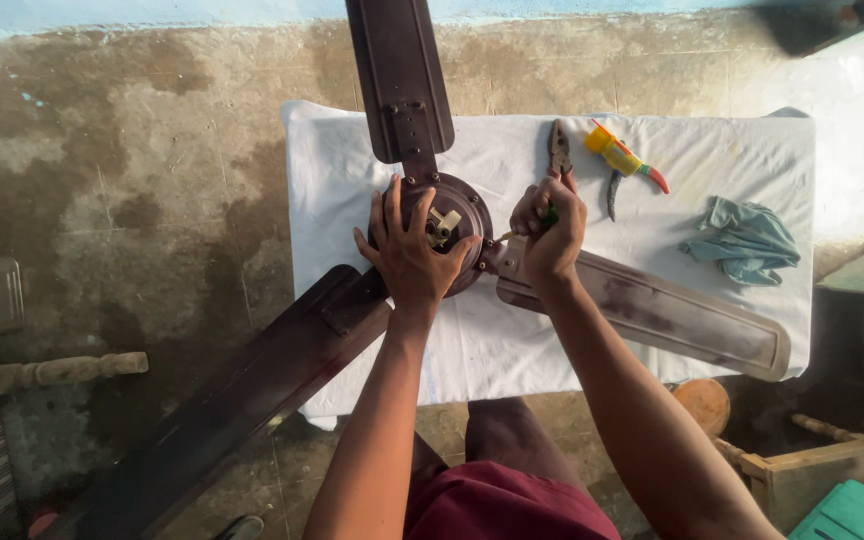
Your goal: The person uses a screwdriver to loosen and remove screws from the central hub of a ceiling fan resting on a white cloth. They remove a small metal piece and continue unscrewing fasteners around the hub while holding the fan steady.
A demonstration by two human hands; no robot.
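Note:
A dark brown ceiling fan lies on a white cloth point(732, 160), its round motor hub point(460, 205) in the middle and three long blades spreading out. My left hand point(410, 250) rests flat on the hub, fingers spread over its near side. My right hand point(550, 232) is closed around a green-handled screwdriver point(549, 214), whose tip points at the bracket where the right blade point(672, 315) joins the hub. A cream plastic connector point(442, 225) sits at the hub's centre.
Pliers point(559, 148), a yellow and red tool point(622, 158) and a crumpled teal rag point(747, 240) lie on the cloth beyond my right hand. A wooden crate point(802, 475) stands at lower right, a turned wooden leg point(52, 372) at left. Stained concrete floor surrounds.

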